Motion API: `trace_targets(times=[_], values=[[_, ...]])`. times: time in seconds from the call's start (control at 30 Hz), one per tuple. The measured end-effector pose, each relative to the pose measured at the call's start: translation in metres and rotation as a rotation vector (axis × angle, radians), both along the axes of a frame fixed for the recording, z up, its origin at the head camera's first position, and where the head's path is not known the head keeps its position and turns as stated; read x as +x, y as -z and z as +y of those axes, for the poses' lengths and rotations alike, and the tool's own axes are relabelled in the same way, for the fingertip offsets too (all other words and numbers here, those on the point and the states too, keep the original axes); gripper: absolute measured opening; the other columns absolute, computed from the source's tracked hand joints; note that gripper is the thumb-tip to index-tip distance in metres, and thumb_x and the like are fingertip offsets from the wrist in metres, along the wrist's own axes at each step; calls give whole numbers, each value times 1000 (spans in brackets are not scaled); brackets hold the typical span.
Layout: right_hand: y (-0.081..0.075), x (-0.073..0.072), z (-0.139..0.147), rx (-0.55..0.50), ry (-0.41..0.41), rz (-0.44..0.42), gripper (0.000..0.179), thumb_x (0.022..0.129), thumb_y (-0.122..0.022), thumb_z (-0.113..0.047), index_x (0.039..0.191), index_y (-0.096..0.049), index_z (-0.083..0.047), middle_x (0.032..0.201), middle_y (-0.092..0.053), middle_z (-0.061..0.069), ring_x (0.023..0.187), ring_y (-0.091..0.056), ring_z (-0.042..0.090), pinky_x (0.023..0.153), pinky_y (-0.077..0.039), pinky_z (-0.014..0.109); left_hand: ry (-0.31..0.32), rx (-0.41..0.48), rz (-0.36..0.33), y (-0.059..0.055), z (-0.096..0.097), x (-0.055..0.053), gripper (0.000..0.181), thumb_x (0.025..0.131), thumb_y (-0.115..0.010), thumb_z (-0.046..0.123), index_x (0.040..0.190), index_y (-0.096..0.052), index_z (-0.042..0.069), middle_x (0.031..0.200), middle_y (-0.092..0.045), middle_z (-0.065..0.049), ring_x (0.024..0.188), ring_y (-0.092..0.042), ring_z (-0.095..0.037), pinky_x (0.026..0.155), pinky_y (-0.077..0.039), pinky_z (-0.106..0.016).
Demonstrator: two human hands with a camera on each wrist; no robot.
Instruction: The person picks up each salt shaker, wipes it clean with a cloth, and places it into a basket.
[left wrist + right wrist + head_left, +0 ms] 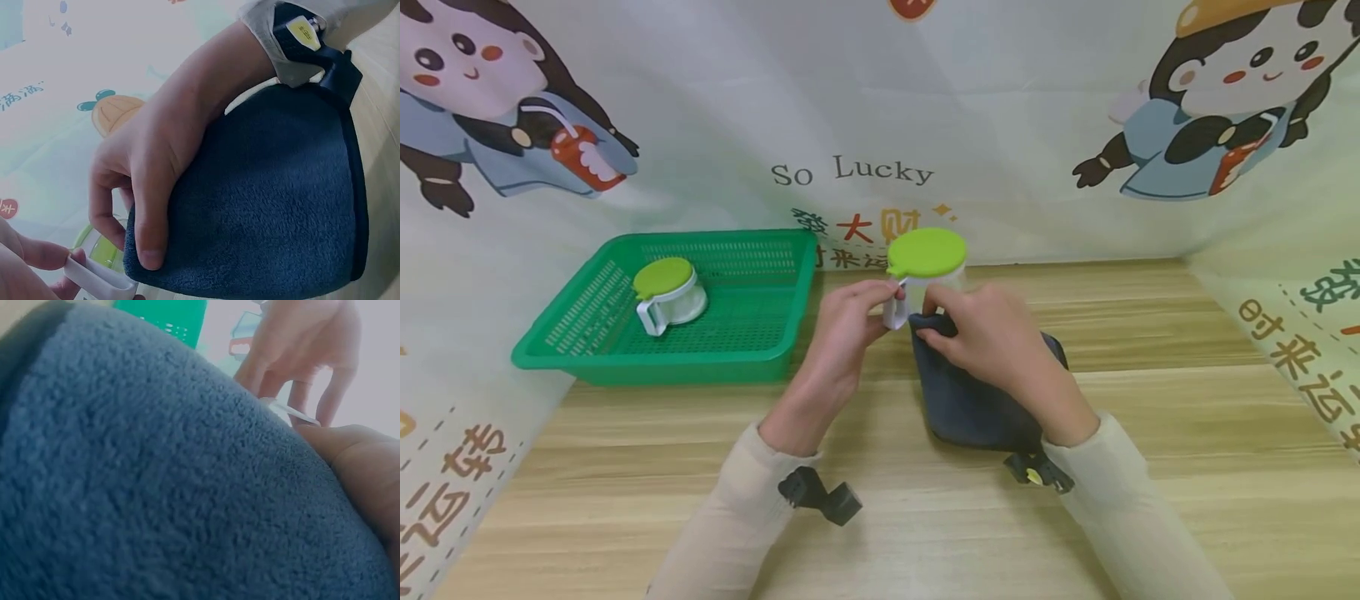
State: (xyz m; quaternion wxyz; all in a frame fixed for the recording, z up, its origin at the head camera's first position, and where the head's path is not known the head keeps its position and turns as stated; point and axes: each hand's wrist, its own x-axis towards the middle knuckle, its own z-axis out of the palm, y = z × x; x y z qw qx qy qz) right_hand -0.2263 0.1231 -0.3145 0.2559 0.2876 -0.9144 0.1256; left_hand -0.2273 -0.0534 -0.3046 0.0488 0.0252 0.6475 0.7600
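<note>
Holding a lidded jar by its white handle, my left hand shows near the middle of the head view, thumb and fingers pinching that handle. The jar has a lime-green lid on and sits just beyond my hands, toward the printed backdrop; its lower part is hidden, so I cannot tell whether its base touches the worktop. My right hand pinches the upper corner of a dark blue cloth, which hangs below my fingers, close against the jar. To the left, a green plastic basket stands on the worktop, with a second jar inside, also lime-lidded, its handle turned toward me.

In the left wrist view, my right thumb lies flat on the cloth's fuzzy face near its edge, with other fingers behind. At the lower left, my left fingers grip the handle, and a bit of green lid shows past it.

In the right wrist view, the cloth fills most of the frame. My left fingers and a sliver of white handle show beyond it, and part of the basket appears at the top.
</note>
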Motion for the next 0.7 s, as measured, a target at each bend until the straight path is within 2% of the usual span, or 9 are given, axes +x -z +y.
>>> trace_targets(times=[0.27,0.53,0.7], values=[[-3,0,2,-188,-18,127,20,85,-73,-29,96,-65,-14,57,-60,1,44,-37,12,44,-26,27,-9,-20,-9,2,0,-3,23,96,-57,18,97,-68,-3,103,-63,-5,101,-59,-16,95,-51,-36],[-6,-4,12,-225,-40,95,22,83,-75,-28,96,-65,-14,57,-59,0,45,-36,11,46,-27,26,6,6,-24,-1,-1,-2,26,97,-55,18,101,-65,-6,110,-60,-6,96,-63,-21,91,-51,-33],[-9,-7,23,-227,-1,86,20,84,-74,-28,96,-66,-14,60,-62,2,45,-40,12,47,-30,27,16,18,-32,-1,-3,-1,25,98,-55,18,99,-64,-5,118,-59,-7,101,-64,-23,97,-50,-36]])
